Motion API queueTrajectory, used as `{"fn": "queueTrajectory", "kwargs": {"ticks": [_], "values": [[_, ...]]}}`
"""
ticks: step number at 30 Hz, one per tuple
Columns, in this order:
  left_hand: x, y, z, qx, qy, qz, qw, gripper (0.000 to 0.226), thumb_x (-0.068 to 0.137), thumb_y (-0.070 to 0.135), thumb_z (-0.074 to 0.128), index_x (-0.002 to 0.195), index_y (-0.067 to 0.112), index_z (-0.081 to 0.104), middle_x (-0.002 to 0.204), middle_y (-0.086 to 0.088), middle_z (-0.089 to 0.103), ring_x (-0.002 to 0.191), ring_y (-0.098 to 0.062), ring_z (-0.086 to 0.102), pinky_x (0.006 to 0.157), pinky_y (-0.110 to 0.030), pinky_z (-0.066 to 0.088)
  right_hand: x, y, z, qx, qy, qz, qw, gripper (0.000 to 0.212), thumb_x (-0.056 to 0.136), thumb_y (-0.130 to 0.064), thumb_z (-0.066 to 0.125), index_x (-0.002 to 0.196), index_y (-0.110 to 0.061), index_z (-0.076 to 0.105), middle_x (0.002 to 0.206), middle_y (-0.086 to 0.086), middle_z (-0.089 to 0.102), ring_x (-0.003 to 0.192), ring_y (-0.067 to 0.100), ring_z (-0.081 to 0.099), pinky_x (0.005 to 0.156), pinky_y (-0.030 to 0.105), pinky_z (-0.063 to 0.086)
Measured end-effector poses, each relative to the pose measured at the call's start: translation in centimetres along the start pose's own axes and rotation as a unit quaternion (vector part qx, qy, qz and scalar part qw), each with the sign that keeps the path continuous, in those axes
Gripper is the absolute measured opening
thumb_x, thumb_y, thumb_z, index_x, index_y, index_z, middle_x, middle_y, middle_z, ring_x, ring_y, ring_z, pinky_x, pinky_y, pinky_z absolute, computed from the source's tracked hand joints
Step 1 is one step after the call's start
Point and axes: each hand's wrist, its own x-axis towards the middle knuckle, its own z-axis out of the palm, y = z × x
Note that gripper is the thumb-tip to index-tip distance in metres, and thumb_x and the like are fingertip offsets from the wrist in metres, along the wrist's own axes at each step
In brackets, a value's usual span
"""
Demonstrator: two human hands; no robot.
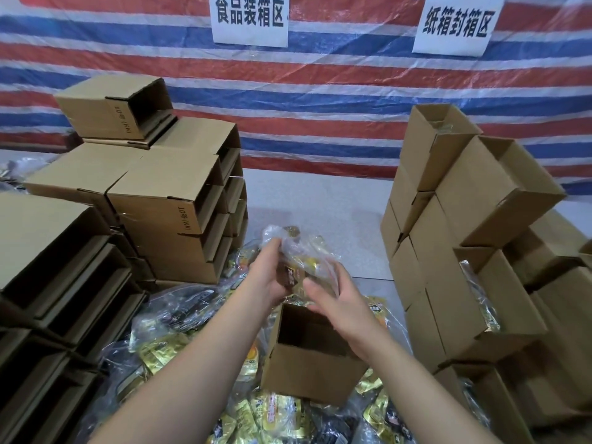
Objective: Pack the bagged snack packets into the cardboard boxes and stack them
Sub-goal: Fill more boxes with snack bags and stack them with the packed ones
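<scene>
A clear plastic bag of snack packets [304, 261] hangs above an open cardboard box [312, 366] in the middle of the view. My left hand [269, 274] grips the bag's gathered top and side. My right hand [333, 302] is at the bag's lower right, fingers spread against it, just over the box's far rim. The box stands on a heap of more bagged packets [179, 341], gold and black, and I see nothing inside it.
Stacks of open cardboard boxes lying on their sides [179, 200] fill the left. At the right stands a stack of boxes [464, 251], some showing bagged packets inside. Grey table surface [320, 200] lies between them. A striped tarp with two signs hangs behind.
</scene>
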Motion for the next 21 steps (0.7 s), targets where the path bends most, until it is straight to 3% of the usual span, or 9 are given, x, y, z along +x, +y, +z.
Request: {"fn": "queueTrajectory", "kwargs": {"ticks": [2,3,5,7,8,11,14,18,21], "values": [[-0.1,-0.2,-0.7,-0.012,0.0,-0.012,1.0,0.056,0.09,0.058,0.059,0.122,0.013,0.064,0.113,-0.017,0.07,0.089,-0.037,0.073,0.066,-0.05,0.06,0.6,-0.7,-0.3,-0.069,0.068,0.005,0.995,0.012,0.096,-0.047,0.057,0.102,-0.056,0.052,0.101,-0.032,0.067,0.089,0.004,0.071,0.073,0.018,0.055],[0.1,-0.3,-1.2,-0.01,0.023,-0.004,1.0,0.063,0.085,0.066,0.061,0.12,0.015,0.063,0.112,-0.016,0.069,0.088,-0.036,0.073,0.067,-0.049,0.059,0.8,-1.2,-0.7,-0.088,0.086,0.013,0.992,0.009,0.101,-0.046,0.047,0.099,-0.051,0.053,0.097,-0.032,0.067,0.082,0.004,0.071,0.065,0.014,0.052],[0.7,-0.8,-2.2,0.017,0.055,0.018,0.998,0.081,0.081,0.073,0.06,0.135,0.013,0.054,0.126,-0.014,0.064,0.11,-0.034,0.065,0.086,-0.051,0.056,0.8,-2.4,-1.5,-0.153,0.088,0.029,0.984,0.029,0.103,-0.053,0.032,0.118,-0.045,0.055,0.107,-0.03,0.064,0.09,0.004,0.067,0.077,0.014,0.046],[1.0,-1.3,-2.9,0.058,0.041,0.018,0.997,0.095,0.084,0.076,0.054,0.151,0.01,0.037,0.141,-0.016,0.054,0.132,-0.035,0.05,0.111,-0.054,0.039,1.2,-3.4,-2.3,-0.232,0.086,0.041,0.968,0.059,0.102,-0.059,0.026,0.14,-0.024,0.053,0.135,-0.007,0.059,0.113,0.01,0.055,0.092,0.023,0.033],[1.2,-1.6,-3.3,0.077,0.032,0.022,0.996,0.095,0.085,0.076,0.051,0.151,0.01,0.036,0.137,-0.016,0.057,0.131,-0.035,0.051,0.114,-0.054,0.034,1.5,-3.9,-2.6,-0.237,0.08,0.046,0.967,0.061,0.102,-0.059,0.025,0.143,-0.022,0.051,0.144,0.0,0.054,0.125,0.016,0.051,0.095,0.027,0.031],[1.2,-2.2,-3.9,0.131,0.008,0.042,0.99,0.079,0.089,0.076,0.044,0.135,0.012,0.05,0.127,-0.011,0.061,0.115,-0.027,0.06,0.114,-0.052,0.035,1.8,-5.6,-2.7,-0.114,0.013,0.056,0.992,0.052,0.102,-0.058,0.027,0.134,-0.03,0.058,0.143,0.003,0.055,0.136,0.026,0.046,0.11,0.038,0.032],[0.8,-2.7,-3.6,0.167,-0.021,0.077,0.983,0.069,0.094,0.071,0.037,0.126,0.012,0.054,0.121,-0.009,0.068,0.103,-0.021,0.066,0.109,-0.046,0.043,2.2,-7.0,-2.5,-0.032,0.013,0.063,0.997,0.046,0.104,-0.052,0.032,0.106,-0.027,0.07,0.106,0.002,0.074,0.115,0.024,0.062,0.107,0.045,0.04],[-0.2,-2.9,-2.6,0.231,-0.014,0.095,0.968,0.072,0.094,0.072,0.035,0.138,0.017,0.054,0.124,-0.007,0.069,0.1,-0.024,0.071,0.093,-0.044,0.055,3.6,-6.5,-2.7,-0.029,0.098,0.075,0.992,0.05,0.104,-0.052,0.034,0.122,-0.016,0.064,0.124,0.009,0.067,0.122,0.026,0.058,0.108,0.044,0.039],[-0.9,-3.1,-2.2,0.224,-0.026,0.116,0.967,0.072,0.087,0.073,0.046,0.13,0.018,0.061,0.123,-0.005,0.07,0.102,-0.024,0.072,0.088,-0.046,0.058,4.5,-5.6,-3.4,-0.009,0.138,0.081,0.987,0.044,0.105,-0.048,0.036,0.113,-0.014,0.061,0.122,0.004,0.066,0.12,0.024,0.058,0.103,0.039,0.04]]}}
